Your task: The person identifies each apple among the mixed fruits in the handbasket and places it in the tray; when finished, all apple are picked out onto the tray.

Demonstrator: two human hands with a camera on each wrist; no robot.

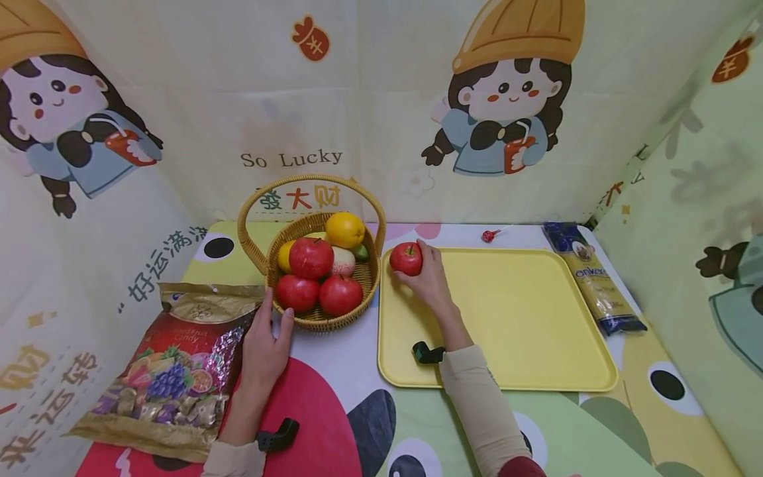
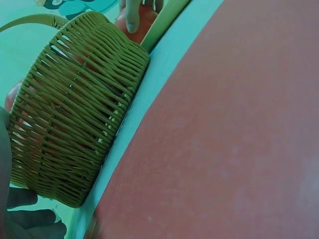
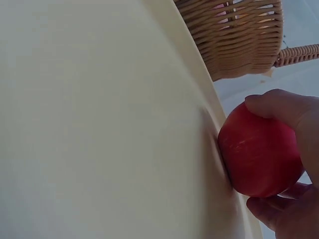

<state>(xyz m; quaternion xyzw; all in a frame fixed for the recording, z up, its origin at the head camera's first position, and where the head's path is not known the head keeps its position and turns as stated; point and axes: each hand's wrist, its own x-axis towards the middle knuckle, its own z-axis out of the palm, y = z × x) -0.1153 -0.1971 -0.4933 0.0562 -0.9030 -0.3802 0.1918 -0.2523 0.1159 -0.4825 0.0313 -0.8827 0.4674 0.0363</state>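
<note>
My right hand (image 1: 430, 281) grips a red apple (image 1: 407, 259) between thumb and fingers at the far left corner of a yellow tray (image 1: 507, 318). In the right wrist view the apple (image 3: 259, 152) sits right at the tray's raised edge. A woven basket (image 1: 322, 323) with an arched handle stands left of the tray. It holds several fruits, among them red apples (image 1: 341, 295), an orange (image 1: 345, 230) and a pale pink-speckled fruit (image 1: 342, 262). My left hand (image 1: 266, 348) rests against the basket's left front side, fingers fairly straight and thumb at the front.
A bag of mixed fruit candy (image 1: 179, 371) lies at the left, beneath my left forearm in the head view. A blue and gold packet (image 1: 593, 281) lies along the tray's right side. A red lollipop (image 1: 490, 236) is behind the tray. Printed cloth walls (image 1: 393, 119) stand around the table.
</note>
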